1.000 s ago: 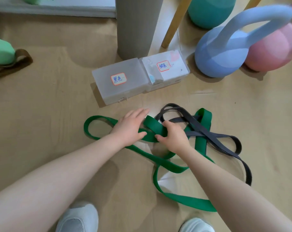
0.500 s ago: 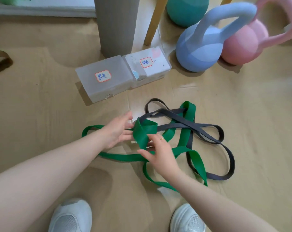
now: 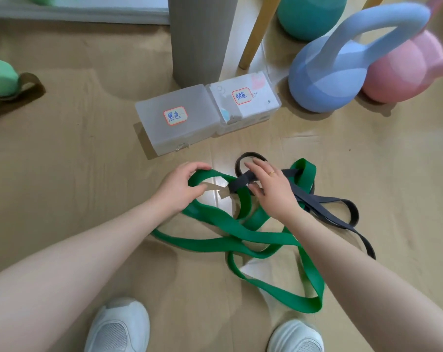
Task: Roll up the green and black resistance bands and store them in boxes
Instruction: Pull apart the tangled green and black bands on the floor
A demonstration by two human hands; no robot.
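I am reaching both bare forearms forward and down over the tan floor covering (image 3: 63, 174). My left hand (image 3: 181, 189) is curling round a loop of the green band (image 3: 215, 219), thumb and fingers closed on its upper bend. My right hand (image 3: 271, 189), a ring on one finger, is lying across the black band (image 3: 327, 201) where it crosses the green one; the fingers are bending over the strap and seem to be pinching it, though the thumb is half hidden. Both bands are sprawling in tangled loops on the floor between my hands and my white shoes (image 3: 119, 326).

Just beyond the bands, two closed frosted boxes are sitting side by side, touching. The left box (image 3: 179, 123) is carrying a red-bordered label reading 黑色; the right box (image 3: 246, 102) is carrying one reading 绿色.
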